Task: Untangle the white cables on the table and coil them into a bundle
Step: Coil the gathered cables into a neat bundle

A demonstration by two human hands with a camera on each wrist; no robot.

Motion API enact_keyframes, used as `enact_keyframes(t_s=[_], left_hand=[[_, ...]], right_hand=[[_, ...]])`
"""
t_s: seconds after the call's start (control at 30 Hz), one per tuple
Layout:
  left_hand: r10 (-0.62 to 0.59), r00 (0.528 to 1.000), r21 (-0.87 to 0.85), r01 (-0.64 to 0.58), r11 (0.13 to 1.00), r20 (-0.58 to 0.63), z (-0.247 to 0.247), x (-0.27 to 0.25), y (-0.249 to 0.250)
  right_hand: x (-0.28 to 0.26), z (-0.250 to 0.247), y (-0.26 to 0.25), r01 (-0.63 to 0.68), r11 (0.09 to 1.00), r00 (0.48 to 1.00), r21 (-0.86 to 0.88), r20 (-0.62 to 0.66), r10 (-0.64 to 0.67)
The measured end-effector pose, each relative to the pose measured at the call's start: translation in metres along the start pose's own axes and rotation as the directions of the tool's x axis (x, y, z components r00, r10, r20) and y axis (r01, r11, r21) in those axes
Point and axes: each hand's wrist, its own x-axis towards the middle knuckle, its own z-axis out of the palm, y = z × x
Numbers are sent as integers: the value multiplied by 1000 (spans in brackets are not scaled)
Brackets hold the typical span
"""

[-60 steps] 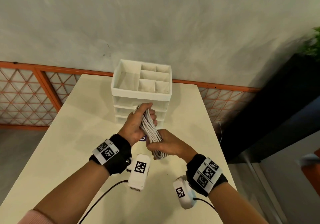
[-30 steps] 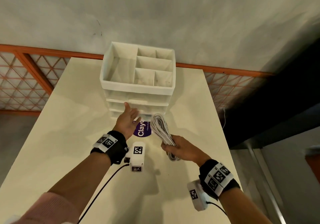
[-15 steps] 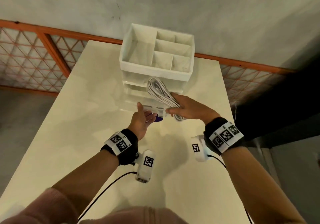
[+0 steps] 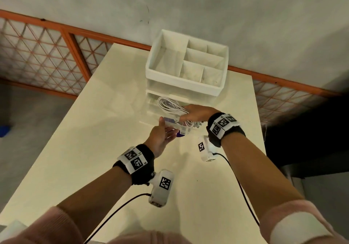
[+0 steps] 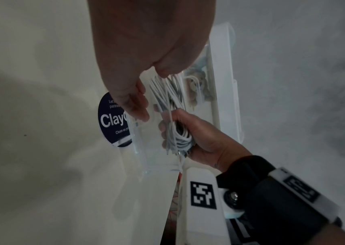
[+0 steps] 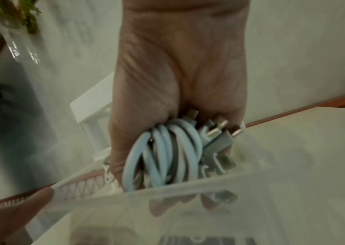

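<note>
A coiled bundle of white cables [image 4: 170,107] is gripped in my right hand [image 4: 198,113], with fingers wrapped round its near end. Several metal plugs stick out of the fist in the right wrist view, beside the cable loops [image 6: 167,152]. The bundle hangs just over an open clear drawer [image 4: 182,130] pulled out of the white organizer [image 4: 181,81]. My left hand [image 4: 160,136] holds the drawer's front, thumb on the rim [image 5: 138,149] and fingers beneath it. In the left wrist view the bundle [image 5: 175,132] dips into the drawer.
The organizer has an open-topped divided tray and stands at the back of the cream table [image 4: 94,149]. A round dark purple sticker [image 5: 110,122] lies on the table under the drawer front. An orange lattice fence and a grey wall are behind. The table's right edge is close.
My left hand let go of the bundle and pulled the clear drawer out. My right hand carried the bundle from above the table forward and over the open drawer.
</note>
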Motion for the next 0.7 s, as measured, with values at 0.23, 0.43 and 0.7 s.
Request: enact_keyframes(t_s=[0.23,0.43,0.7], left_hand=[[28,1000,31,-28,999,4,4,1,-1],[33,999,7,-33,999,9,3,0,0],[40,999,-33,-41,999,-13,3,0,-1]], right_hand=[[11,-6,-14,-112,954,990,-278,49,131],[14,-6,-19,-208,920,965,-332,85,249],[13,8,-3,-149,988,987,38,-47,151]])
